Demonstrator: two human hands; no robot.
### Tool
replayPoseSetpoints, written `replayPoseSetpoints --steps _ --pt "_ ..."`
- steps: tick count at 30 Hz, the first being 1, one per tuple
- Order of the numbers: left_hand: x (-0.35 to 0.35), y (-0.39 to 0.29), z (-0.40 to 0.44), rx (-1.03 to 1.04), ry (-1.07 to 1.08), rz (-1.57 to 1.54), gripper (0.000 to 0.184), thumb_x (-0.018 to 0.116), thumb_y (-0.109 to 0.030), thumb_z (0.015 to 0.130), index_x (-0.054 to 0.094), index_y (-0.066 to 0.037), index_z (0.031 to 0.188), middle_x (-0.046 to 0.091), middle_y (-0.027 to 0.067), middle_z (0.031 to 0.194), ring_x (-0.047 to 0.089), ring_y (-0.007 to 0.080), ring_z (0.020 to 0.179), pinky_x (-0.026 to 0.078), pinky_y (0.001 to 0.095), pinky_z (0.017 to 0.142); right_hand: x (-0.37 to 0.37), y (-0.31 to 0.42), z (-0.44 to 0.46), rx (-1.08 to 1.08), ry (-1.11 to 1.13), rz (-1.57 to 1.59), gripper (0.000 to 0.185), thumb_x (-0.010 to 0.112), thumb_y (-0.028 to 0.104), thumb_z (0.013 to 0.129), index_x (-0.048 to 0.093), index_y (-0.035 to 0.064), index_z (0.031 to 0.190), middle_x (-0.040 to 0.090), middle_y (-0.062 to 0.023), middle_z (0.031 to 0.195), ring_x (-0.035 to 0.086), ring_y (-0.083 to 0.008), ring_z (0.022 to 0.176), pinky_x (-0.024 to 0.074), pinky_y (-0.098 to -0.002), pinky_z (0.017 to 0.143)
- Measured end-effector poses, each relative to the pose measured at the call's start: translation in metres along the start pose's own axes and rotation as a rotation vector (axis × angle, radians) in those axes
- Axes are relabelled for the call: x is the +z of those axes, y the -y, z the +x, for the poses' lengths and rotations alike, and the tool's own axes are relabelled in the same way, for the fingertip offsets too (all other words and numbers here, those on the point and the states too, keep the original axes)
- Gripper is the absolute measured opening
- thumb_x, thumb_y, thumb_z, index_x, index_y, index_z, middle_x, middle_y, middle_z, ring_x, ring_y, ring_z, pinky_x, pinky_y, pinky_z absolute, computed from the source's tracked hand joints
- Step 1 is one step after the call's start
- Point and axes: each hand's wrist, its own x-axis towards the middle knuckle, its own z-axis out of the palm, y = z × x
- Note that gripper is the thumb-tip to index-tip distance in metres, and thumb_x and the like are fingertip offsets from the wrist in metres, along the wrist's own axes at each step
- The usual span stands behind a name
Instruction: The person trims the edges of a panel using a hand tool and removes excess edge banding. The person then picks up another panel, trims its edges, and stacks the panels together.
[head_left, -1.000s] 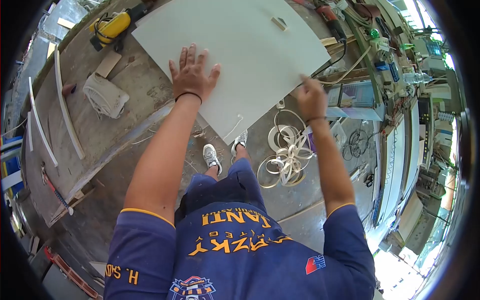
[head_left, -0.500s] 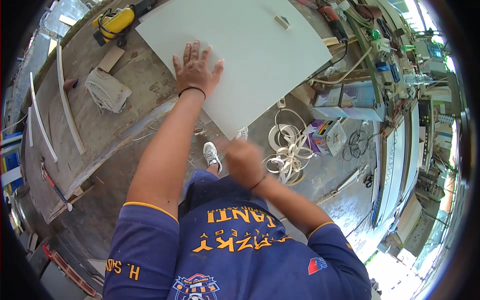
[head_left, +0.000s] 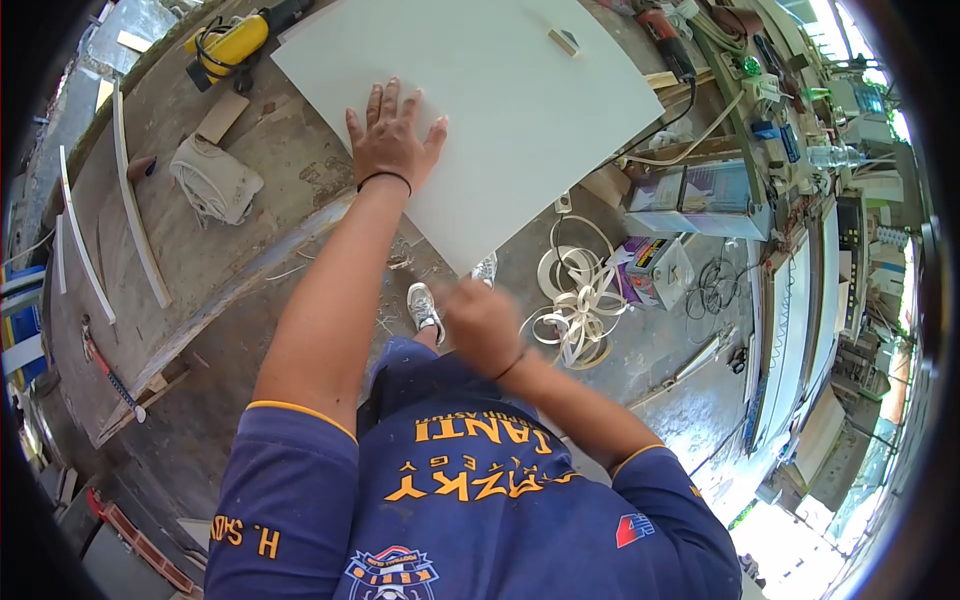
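Observation:
My left hand (head_left: 388, 130) lies flat on a large white board (head_left: 520, 130), its fingers spread. The board's near corner points toward my body and juts past the bench edge. Close to that corner, my right hand (head_left: 483, 325) is closed in a fist and blurred by motion. Whatever it may hold is hidden. A small block with a dark part (head_left: 564, 42) rests on the far side of the board.
A yellow power tool (head_left: 230, 50), a folded cloth (head_left: 215, 180) and thin white strips (head_left: 140, 200) lie on the bench (head_left: 280, 200). A red and black power tool (head_left: 667, 45) sits at the right. Coiled white strips (head_left: 580, 300) and a box (head_left: 655, 272) are on the floor.
My right hand has shifted slightly left, near the board's corner. The left hand and the board have stayed in place.

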Motion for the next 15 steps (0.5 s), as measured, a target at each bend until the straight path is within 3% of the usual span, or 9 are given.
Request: replayPoseSetpoints --steps 1,2,3,5,6,8,10,12,15 --pt "0.001 0.002 0.001 -0.007 0.002 0.0 0.06 0.042 -0.058 0.09 0.044 -0.027 0.141 0.03 0.0015 0.154 0.022 0.0178 0.144 0.011 0.0485 0.118 -0.014 -0.028 0.006 0.084 -0.015 -0.094 0.021 0.059 0.005 0.074 0.065 0.0065 0.094 0.052 -0.0099 0.073 0.055 -0.0252 0.064 0.046 -0.038 0.052" --pt "0.002 0.002 0.001 -0.002 -0.006 0.007 0.06 0.042 -0.058 0.09 0.044 -0.027 0.141 0.03 0.0014 0.154 0.022 0.0177 0.144 0.011 0.0484 0.118 -0.028 -0.062 0.015 0.03 -0.297 -0.111 0.027 0.06 0.001 0.073 0.066 0.0056 0.099 0.051 -0.0101 0.071 0.055 -0.0268 0.067 0.0437 -0.0395 0.052" --pt "0.003 0.002 0.0 0.004 -0.016 0.012 0.06 0.042 -0.058 0.09 0.044 -0.027 0.141 0.03 0.0012 0.154 0.022 0.0176 0.144 0.011 0.0482 0.118 -0.051 -0.089 0.025 0.205 -0.236 -0.169 0.032 0.06 -0.001 0.073 0.066 0.0058 0.104 0.052 -0.0098 0.071 0.054 -0.0278 0.066 0.0433 -0.0404 0.054" --pt "0.001 0.0 -0.001 0.006 -0.008 0.011 0.059 0.042 -0.058 0.09 0.044 -0.027 0.141 0.03 0.001 0.154 0.022 0.0175 0.144 0.011 0.0481 0.118 -0.062 -0.125 0.034 0.328 -0.273 -0.256 0.037 0.06 0.001 0.076 0.066 0.0092 0.111 0.051 -0.0079 0.071 0.053 -0.0276 0.066 0.0449 -0.0398 0.056" --pt "0.0 0.001 0.002 0.004 0.0 0.016 0.059 0.043 -0.058 0.09 0.044 -0.027 0.141 0.03 0.0008 0.154 0.022 0.0174 0.144 0.011 0.048 0.118 -0.056 -0.122 0.031 0.326 -0.279 -0.26 0.037 0.06 0.001 0.076 0.066 0.0092 0.111 0.051 -0.0079 0.071 0.053 -0.0276 0.066 0.0449 -0.0398 0.056" --pt "-0.001 0.002 0.004 0.0 -0.013 0.022 0.059 0.042 -0.058 0.09 0.044 -0.027 0.141 0.03 0.0007 0.154 0.022 0.0173 0.144 0.011 0.0479 0.118 -0.03 -0.089 0.018 0.106 -0.258 -0.221 0.037 0.061 0.002 0.076 0.066 0.0105 0.112 0.05 -0.0067 0.069 0.054 -0.0259 0.067 0.0452 -0.0391 0.057" --pt "0.001 0.001 0.0 0.009 -0.012 0.027 0.059 0.042 -0.058 0.09 0.044 -0.027 0.141 0.03 0.0005 0.154 0.021 0.0173 0.144 0.011 0.0478 0.118 0.001 -0.027 0.003 0.126 -0.158 -0.159 0.036 0.062 0.006 0.073 0.066 0.0125 0.108 0.049 -0.0048 0.071 0.055 -0.0235 0.072 0.0459 -0.0372 0.058" --pt "0.002 0.001 0.002 0.013 -0.018 0.018 0.059 0.042 -0.058 0.09 0.044 -0.027 0.14 0.03 0.0008 0.154 0.022 0.0176 0.144 0.011 0.0478 0.118 0.01 0.016 -0.003 -0.041 0.067 -0.017 0.029 0.062 0.008 0.071 0.066 0.0121 0.1 0.049 -0.0046 0.072 0.056 -0.0222 0.072 0.0452 -0.0366 0.054" --pt "0.003 0.002 0.002 0.011 -0.012 0.001 0.059 0.041 -0.058 0.091 0.044 -0.026 0.141 0.03 0.0011 0.154 0.022 0.0178 0.144 0.011 0.0478 0.118 -0.009 0.01 0.0 0.087 0.075 -0.091 0.023 0.061 0.009 0.069 0.065 0.0114 0.092 0.051 -0.0055 0.072 0.056 -0.0233 0.072 0.0454 -0.0381 0.055"
